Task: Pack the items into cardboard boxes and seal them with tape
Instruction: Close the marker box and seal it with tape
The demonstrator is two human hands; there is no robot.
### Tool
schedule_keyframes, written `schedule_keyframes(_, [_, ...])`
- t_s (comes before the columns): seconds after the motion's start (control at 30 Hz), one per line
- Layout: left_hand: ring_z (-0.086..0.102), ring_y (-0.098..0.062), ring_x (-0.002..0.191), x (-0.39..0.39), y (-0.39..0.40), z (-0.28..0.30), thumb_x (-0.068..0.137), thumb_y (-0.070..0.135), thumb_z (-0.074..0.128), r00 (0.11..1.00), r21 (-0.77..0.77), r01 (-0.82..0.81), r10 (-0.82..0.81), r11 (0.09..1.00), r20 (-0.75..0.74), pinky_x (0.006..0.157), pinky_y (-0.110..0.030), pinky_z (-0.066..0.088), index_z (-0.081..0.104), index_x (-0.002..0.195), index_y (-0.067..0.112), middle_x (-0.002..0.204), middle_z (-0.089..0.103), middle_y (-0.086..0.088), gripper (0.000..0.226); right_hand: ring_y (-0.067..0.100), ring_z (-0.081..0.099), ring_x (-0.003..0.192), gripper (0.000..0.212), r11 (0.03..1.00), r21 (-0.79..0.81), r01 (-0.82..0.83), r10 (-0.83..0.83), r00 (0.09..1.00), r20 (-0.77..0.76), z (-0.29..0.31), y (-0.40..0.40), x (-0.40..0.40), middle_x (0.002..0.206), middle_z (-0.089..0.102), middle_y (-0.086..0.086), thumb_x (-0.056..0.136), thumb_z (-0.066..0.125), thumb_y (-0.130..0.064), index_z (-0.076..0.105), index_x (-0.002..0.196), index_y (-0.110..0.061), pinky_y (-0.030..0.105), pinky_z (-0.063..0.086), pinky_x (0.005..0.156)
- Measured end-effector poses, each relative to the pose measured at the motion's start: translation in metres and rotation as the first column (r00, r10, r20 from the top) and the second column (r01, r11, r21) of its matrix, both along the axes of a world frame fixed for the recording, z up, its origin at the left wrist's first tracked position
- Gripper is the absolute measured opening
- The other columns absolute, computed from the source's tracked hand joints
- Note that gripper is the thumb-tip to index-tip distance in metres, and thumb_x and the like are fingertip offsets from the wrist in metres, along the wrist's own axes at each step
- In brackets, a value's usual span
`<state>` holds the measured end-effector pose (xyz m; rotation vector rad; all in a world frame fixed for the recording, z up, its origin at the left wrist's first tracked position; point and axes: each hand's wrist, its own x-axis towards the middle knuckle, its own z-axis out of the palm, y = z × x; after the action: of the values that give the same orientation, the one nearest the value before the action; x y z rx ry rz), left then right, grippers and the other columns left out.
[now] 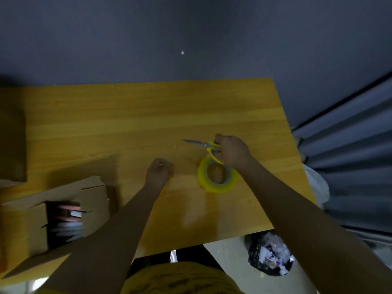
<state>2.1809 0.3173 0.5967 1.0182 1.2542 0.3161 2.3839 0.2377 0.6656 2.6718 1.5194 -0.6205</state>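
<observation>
right hand [232,152] grips the yellow scissors [209,147] just above the tape roll [218,177], left hand [160,170] loosely curled and seemingly empty, open box [63,211] well left; blades could snag the roll.

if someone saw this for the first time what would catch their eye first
Probably the bright yellow tape roll lying flat on the wooden table, right of centre, and just behind it the yellow-handled scissors gripped by the right hand, blades pointing left. Next, the open cardboard box at the table's near left edge, with items blurred inside, while the left hand hovers curled mid-table.
</observation>
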Motion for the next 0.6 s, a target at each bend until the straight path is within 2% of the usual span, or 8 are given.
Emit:
schedule_keyframes(0.1, [0.058, -0.004, 0.048, -0.008, -0.002, -0.002, 0.096, 0.003, 0.052, 0.999, -0.070, -0.025, 0.026, 0.997, 0.023, 0.038, -0.011, 0.040, 0.047, 0.077, 0.013, 0.080, 0.056, -0.005, 0.022, 0.033, 0.059, 0.103, 0.046, 0.982, -0.124, -0.142, 0.154, 0.984, 0.089, 0.017, -0.003, -0.016, 0.111, 0.064, 0.012, 0.088, 0.059, -0.042, 0.052, 0.122, -0.011, 0.034, 0.042, 0.069])
schedule_keyframes(0.17, [0.056, -0.001, 0.043, -0.015, -0.002, -0.001, 0.096, 0.002, 0.052, 0.999, -0.089, 0.013, -0.010, 0.996, 0.036, 0.037, -0.011, 0.039, 0.047, 0.080, 0.011, 0.078, 0.054, -0.005, 0.019, 0.031, 0.057, 0.102, 0.053, 0.938, -0.261, -0.226, 0.277, 0.944, 0.177, 0.027, -0.001, -0.024, 0.109, 0.061, 0.012, 0.089, 0.054, -0.044, 0.043, 0.129, -0.010, 0.034, 0.037, 0.072])
schedule_keyframes(0.27, [0.055, -0.005, 0.053, -0.022, -0.003, 0.001, 0.100, 0.003, 0.042, 0.993, -0.051, 0.109, -0.107, 0.993, 0.051, 0.039, -0.010, 0.037, 0.047, 0.085, 0.010, 0.080, 0.053, -0.003, 0.018, 0.030, 0.048, 0.115, 0.052, 0.837, -0.506, -0.210, 0.372, 0.896, 0.244, 0.041, 0.012, -0.030, 0.121, 0.055, 0.012, 0.093, 0.052, -0.040, 0.036, 0.134, -0.011, 0.036, 0.036, 0.088])
schedule_keyframes(0.33, [0.051, -0.008, 0.057, -0.025, -0.004, 0.000, 0.101, 0.001, 0.040, 0.990, -0.049, 0.126, -0.122, 0.991, 0.075, 0.040, -0.010, 0.035, 0.047, 0.089, 0.005, 0.079, 0.050, -0.003, 0.014, 0.030, 0.042, 0.122, 0.048, 0.768, -0.612, -0.187, 0.423, 0.866, 0.266, 0.045, 0.023, -0.032, 0.128, 0.050, 0.013, 0.096, 0.050, -0.036, 0.036, 0.135, -0.012, 0.035, 0.034, 0.093])
schedule_keyframes(0.4, [0.045, -0.013, 0.062, -0.026, -0.006, -0.001, 0.100, 0.003, 0.043, 0.989, -0.032, 0.128, -0.126, 0.991, 0.075, 0.042, -0.011, 0.034, 0.046, 0.099, 0.001, 0.077, 0.048, -0.004, 0.004, 0.029, 0.040, 0.125, 0.055, 0.703, -0.683, -0.199, 0.489, 0.832, 0.261, 0.047, 0.034, -0.038, 0.131, 0.049, 0.012, 0.093, 0.053, -0.042, 0.035, 0.136, -0.012, 0.033, 0.031, 0.089])
schedule_keyframes(0.47, [0.045, -0.014, 0.066, -0.028, -0.005, -0.003, 0.100, 0.006, 0.045, 0.987, -0.036, 0.138, -0.135, 0.990, 0.090, 0.048, -0.016, 0.037, 0.046, 0.101, 0.003, 0.079, 0.051, -0.002, 0.004, 0.029, 0.039, 0.127, 0.063, 0.644, -0.735, -0.210, 0.543, 0.803, 0.246, 0.045, 0.044, -0.044, 0.135, 0.047, 0.012, 0.090, 0.055, -0.047, 0.034, 0.138, -0.014, 0.034, 0.032, 0.091])
schedule_keyframes(0.6, [0.051, -0.013, 0.072, -0.030, 0.000, -0.010, 0.100, 0.014, 0.046, 0.983, -0.066, 0.173, -0.168, 0.983, 0.079, 0.058, -0.026, 0.034, 0.049, 0.088, 0.016, 0.085, 0.055, 0.000, 0.012, 0.030, 0.035, 0.131, 0.073, 0.569, -0.799, -0.195, 0.590, 0.773, 0.232, 0.034, 0.058, -0.053, 0.140, 0.044, 0.010, 0.089, 0.055, -0.057, 0.032, 0.143, -0.014, 0.036, 0.030, 0.102])
